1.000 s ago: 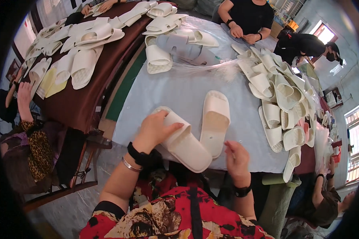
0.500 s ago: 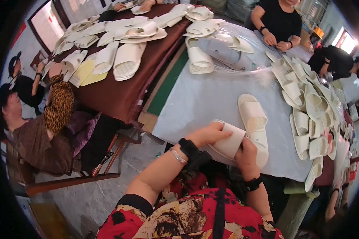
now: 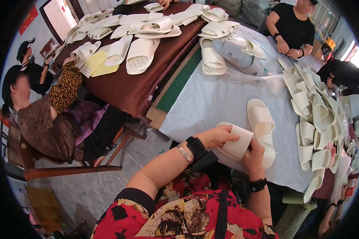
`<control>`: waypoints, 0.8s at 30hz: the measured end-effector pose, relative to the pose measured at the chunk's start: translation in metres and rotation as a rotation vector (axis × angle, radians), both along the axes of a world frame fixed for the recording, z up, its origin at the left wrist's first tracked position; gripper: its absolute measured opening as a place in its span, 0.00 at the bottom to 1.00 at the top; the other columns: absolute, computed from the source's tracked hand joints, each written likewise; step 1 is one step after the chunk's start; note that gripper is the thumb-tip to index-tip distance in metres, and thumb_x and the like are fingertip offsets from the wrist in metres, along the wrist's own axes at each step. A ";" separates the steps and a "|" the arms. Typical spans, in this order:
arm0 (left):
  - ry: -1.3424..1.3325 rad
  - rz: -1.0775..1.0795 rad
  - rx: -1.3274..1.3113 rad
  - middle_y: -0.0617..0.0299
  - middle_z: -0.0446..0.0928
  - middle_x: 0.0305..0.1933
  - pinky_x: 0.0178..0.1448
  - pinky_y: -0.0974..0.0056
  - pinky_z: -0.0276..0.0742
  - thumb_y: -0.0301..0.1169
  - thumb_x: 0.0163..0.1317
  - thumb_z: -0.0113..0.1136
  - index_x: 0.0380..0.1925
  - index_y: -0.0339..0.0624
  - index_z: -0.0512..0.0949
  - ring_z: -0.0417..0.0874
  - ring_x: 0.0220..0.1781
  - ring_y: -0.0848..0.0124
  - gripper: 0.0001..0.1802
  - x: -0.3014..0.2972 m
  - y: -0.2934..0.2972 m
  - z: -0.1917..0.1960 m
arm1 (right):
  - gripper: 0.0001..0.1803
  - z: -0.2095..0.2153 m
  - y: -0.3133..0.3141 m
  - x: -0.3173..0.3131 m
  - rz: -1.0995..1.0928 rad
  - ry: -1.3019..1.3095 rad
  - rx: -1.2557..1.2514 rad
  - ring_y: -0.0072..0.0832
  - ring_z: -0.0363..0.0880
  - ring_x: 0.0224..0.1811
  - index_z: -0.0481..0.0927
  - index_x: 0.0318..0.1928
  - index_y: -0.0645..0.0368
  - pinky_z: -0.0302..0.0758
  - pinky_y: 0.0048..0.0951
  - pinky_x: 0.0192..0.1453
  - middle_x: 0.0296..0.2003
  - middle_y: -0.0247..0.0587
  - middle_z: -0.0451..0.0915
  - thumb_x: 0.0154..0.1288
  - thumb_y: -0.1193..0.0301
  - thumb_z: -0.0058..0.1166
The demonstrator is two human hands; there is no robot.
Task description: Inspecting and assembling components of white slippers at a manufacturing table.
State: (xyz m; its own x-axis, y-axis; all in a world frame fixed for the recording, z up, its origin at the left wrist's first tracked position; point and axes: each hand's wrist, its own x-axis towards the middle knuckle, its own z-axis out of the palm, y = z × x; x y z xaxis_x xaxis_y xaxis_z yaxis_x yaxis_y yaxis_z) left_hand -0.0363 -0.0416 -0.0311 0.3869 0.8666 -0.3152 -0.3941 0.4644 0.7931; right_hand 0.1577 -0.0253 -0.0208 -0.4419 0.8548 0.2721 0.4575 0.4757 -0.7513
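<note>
Near the front edge of the table, both my hands hold one cream-white slide slipper by its broad strap. My left hand is closed on its left side, the thumb lying across the top of the strap. On the other side my right hand grips the strap's right edge, with some fingers hidden under it. A second cream slipper lies on the table just beyond, its toe pointing away and its near end partly behind my right hand.
A light-blue cloth covers my table. Many cream slippers are heaped along its right side; a grey slipper lies at the back. More slippers cover the brown-covered table at left. Several people sit or stand around both tables.
The whole view has swung slightly left, so things appear farther right. My hands keep nearly the same hold on the slipper.
</note>
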 end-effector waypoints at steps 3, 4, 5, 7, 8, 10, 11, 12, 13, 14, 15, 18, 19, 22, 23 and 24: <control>-0.017 -0.016 0.060 0.61 0.79 0.50 0.51 0.64 0.79 0.31 0.66 0.57 0.53 0.38 0.73 0.80 0.49 0.72 0.18 -0.004 -0.003 0.008 | 0.11 -0.008 0.002 0.000 0.009 0.032 -0.016 0.29 0.83 0.33 0.78 0.40 0.68 0.77 0.29 0.39 0.31 0.48 0.83 0.55 0.83 0.51; 0.035 -0.019 0.035 0.61 0.79 0.50 0.51 0.63 0.79 0.30 0.66 0.57 0.54 0.38 0.72 0.80 0.50 0.71 0.18 -0.001 -0.004 0.013 | 0.11 -0.007 0.001 0.003 0.000 0.007 0.007 0.30 0.83 0.33 0.79 0.40 0.68 0.77 0.30 0.39 0.31 0.48 0.83 0.55 0.83 0.51; 0.088 -0.020 0.011 0.61 0.79 0.50 0.52 0.63 0.79 0.30 0.66 0.57 0.54 0.38 0.72 0.80 0.50 0.71 0.18 0.000 -0.006 0.017 | 0.11 -0.005 0.001 0.003 -0.008 -0.015 0.032 0.30 0.83 0.33 0.79 0.40 0.68 0.77 0.30 0.39 0.31 0.48 0.83 0.55 0.83 0.51; 0.017 -0.009 0.021 0.61 0.79 0.49 0.52 0.62 0.79 0.30 0.66 0.56 0.54 0.39 0.72 0.80 0.50 0.70 0.17 0.006 -0.001 0.001 | 0.09 -0.002 -0.001 0.002 -0.008 0.025 0.050 0.41 0.81 0.32 0.79 0.37 0.66 0.75 0.36 0.38 0.29 0.52 0.81 0.54 0.82 0.52; -0.076 -0.010 0.031 0.61 0.79 0.49 0.51 0.62 0.79 0.29 0.66 0.56 0.54 0.39 0.72 0.80 0.49 0.70 0.17 0.007 0.000 0.003 | 0.07 -0.001 -0.001 0.004 -0.020 0.042 0.067 0.52 0.79 0.31 0.79 0.34 0.65 0.73 0.43 0.36 0.28 0.56 0.79 0.52 0.81 0.52; -0.090 0.007 -0.002 0.61 0.79 0.49 0.50 0.61 0.80 0.30 0.66 0.56 0.54 0.39 0.72 0.81 0.49 0.69 0.17 0.005 -0.002 0.006 | 0.07 -0.001 -0.002 0.004 -0.008 0.038 0.060 0.52 0.78 0.32 0.79 0.34 0.66 0.73 0.44 0.37 0.28 0.56 0.79 0.52 0.81 0.52; -0.051 0.016 -0.016 0.60 0.78 0.49 0.50 0.60 0.80 0.30 0.66 0.56 0.54 0.39 0.72 0.81 0.49 0.69 0.17 0.005 -0.003 0.008 | 0.07 -0.002 -0.003 0.006 -0.004 -0.002 0.081 0.51 0.77 0.32 0.79 0.33 0.65 0.72 0.44 0.37 0.27 0.54 0.78 0.52 0.81 0.53; -0.014 0.023 -0.030 0.60 0.78 0.49 0.50 0.59 0.80 0.30 0.67 0.56 0.54 0.38 0.72 0.81 0.49 0.68 0.17 0.005 -0.003 0.009 | 0.06 -0.001 -0.003 0.009 -0.001 -0.043 0.102 0.50 0.77 0.31 0.79 0.33 0.65 0.72 0.44 0.37 0.26 0.52 0.78 0.52 0.80 0.53; -0.015 0.020 -0.028 0.60 0.78 0.49 0.50 0.59 0.80 0.30 0.67 0.56 0.54 0.38 0.72 0.81 0.49 0.68 0.17 0.006 -0.003 0.006 | 0.06 0.001 -0.003 0.014 -0.004 -0.045 0.103 0.50 0.77 0.31 0.79 0.33 0.65 0.72 0.44 0.37 0.26 0.52 0.78 0.52 0.80 0.53; -0.054 0.050 -0.029 0.60 0.78 0.49 0.50 0.59 0.80 0.30 0.67 0.55 0.54 0.38 0.72 0.81 0.48 0.68 0.17 0.007 -0.002 0.002 | 0.05 0.005 -0.002 0.018 0.033 -0.132 0.248 0.49 0.76 0.30 0.79 0.32 0.64 0.71 0.43 0.37 0.25 0.50 0.78 0.52 0.80 0.54; -0.093 0.079 -0.029 0.60 0.78 0.49 0.50 0.60 0.80 0.30 0.67 0.55 0.54 0.38 0.72 0.81 0.48 0.68 0.17 0.007 -0.001 -0.002 | 0.05 0.007 -0.003 0.021 0.070 -0.220 0.392 0.47 0.75 0.29 0.79 0.31 0.64 0.71 0.43 0.37 0.24 0.48 0.77 0.51 0.79 0.55; -0.063 0.133 0.075 0.60 0.77 0.50 0.50 0.60 0.81 0.30 0.67 0.55 0.54 0.36 0.71 0.80 0.48 0.69 0.17 0.015 0.002 -0.017 | 0.04 0.009 -0.007 0.035 0.024 -0.236 0.440 0.44 0.73 0.27 0.80 0.30 0.61 0.70 0.42 0.36 0.22 0.43 0.74 0.50 0.78 0.57; -0.069 0.115 0.077 0.60 0.77 0.50 0.50 0.60 0.81 0.30 0.67 0.55 0.54 0.36 0.71 0.80 0.48 0.69 0.17 0.017 0.004 -0.020 | 0.04 0.011 -0.008 0.037 0.006 -0.246 0.440 0.44 0.73 0.27 0.80 0.30 0.61 0.70 0.42 0.36 0.22 0.43 0.74 0.50 0.78 0.57; 0.064 0.089 0.082 0.59 0.77 0.50 0.50 0.60 0.81 0.29 0.67 0.55 0.55 0.35 0.70 0.80 0.50 0.69 0.18 0.016 0.000 -0.024 | 0.04 0.019 -0.010 0.030 0.018 -0.330 0.457 0.42 0.73 0.27 0.79 0.27 0.59 0.69 0.42 0.35 0.21 0.41 0.73 0.47 0.78 0.57; 0.029 0.092 0.067 0.59 0.77 0.51 0.51 0.59 0.81 0.29 0.67 0.55 0.55 0.35 0.70 0.80 0.50 0.68 0.18 0.016 -0.001 -0.021 | 0.04 0.014 -0.007 0.028 0.044 -0.357 0.476 0.42 0.73 0.26 0.78 0.26 0.59 0.68 0.42 0.33 0.20 0.41 0.73 0.46 0.78 0.56; -0.001 0.108 0.053 0.58 0.76 0.52 0.52 0.59 0.81 0.29 0.67 0.55 0.56 0.35 0.70 0.80 0.51 0.68 0.18 0.013 -0.002 -0.018 | 0.04 0.009 -0.003 0.025 0.084 -0.377 0.496 0.41 0.73 0.26 0.77 0.25 0.58 0.68 0.41 0.32 0.20 0.40 0.72 0.44 0.78 0.56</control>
